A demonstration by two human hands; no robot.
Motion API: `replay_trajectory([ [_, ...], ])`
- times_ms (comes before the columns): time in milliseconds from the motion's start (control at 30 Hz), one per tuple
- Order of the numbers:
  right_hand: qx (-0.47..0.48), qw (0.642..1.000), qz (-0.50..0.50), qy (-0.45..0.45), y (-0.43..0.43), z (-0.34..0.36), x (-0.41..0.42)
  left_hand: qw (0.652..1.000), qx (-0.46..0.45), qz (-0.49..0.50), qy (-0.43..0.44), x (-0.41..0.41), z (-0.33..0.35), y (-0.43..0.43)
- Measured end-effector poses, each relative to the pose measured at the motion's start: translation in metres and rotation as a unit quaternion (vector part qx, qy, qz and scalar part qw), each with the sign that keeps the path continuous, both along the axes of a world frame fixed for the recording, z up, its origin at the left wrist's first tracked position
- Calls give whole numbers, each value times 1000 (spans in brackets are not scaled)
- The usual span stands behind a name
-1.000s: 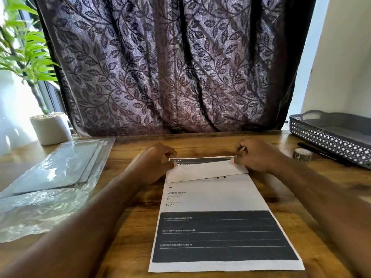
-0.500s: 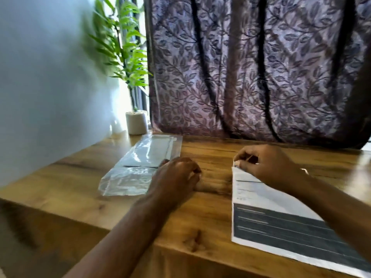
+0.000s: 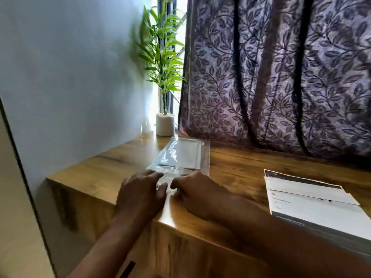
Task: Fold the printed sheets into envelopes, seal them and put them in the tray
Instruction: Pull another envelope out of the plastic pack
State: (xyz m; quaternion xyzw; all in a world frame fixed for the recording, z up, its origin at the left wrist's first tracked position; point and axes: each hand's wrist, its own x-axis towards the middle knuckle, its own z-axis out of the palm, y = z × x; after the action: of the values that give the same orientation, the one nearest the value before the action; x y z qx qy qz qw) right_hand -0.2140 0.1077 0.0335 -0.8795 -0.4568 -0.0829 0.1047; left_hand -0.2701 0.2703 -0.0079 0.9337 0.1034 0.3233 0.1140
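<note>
A clear plastic packet (image 3: 181, 155) with white envelopes inside lies on the wooden desk (image 3: 236, 167) near its left end. My left hand (image 3: 140, 195) lies on the packet's crumpled near end with fairly straight fingers. Right beside it, my right hand (image 3: 197, 192) has its fingers curled at the same end and seems to pinch the plastic; motion blur hides the contact. The printed sheet (image 3: 313, 203) lies apart at the right, its top strip folded down, with no hand on it. The tray is out of view.
A white pot with a green plant (image 3: 165, 125) stands at the desk's far left corner by the wall. A leaf-patterned curtain (image 3: 281, 77) hangs along the back. The desk's left edge and front corner are close to my hands.
The view has swung left. Both hands have left the printed sheet and moved left to the near end of the plastic packet. The sheet stays with its top folded.
</note>
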Motion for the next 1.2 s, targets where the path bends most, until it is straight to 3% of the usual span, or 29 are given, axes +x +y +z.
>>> replay_trajectory([
  [267,-75,994,-83,13,49,-13,22,997,-27,-25,65,11,-7,7],
  [600,-144,971,-184,58,97,2,75,997,-39,-48,50,13,-9,11],
  [867,-181,967,-137,-114,113,5,85,996,-69,-48,31,12,-12,13],
  [1000,-186,946,-117,-240,112,-1,85,996,-90,-26,10,12,-11,13],
  [1200,-162,953,-126,-224,112,-8,85,995,-94,-10,6,8,-10,11],
])
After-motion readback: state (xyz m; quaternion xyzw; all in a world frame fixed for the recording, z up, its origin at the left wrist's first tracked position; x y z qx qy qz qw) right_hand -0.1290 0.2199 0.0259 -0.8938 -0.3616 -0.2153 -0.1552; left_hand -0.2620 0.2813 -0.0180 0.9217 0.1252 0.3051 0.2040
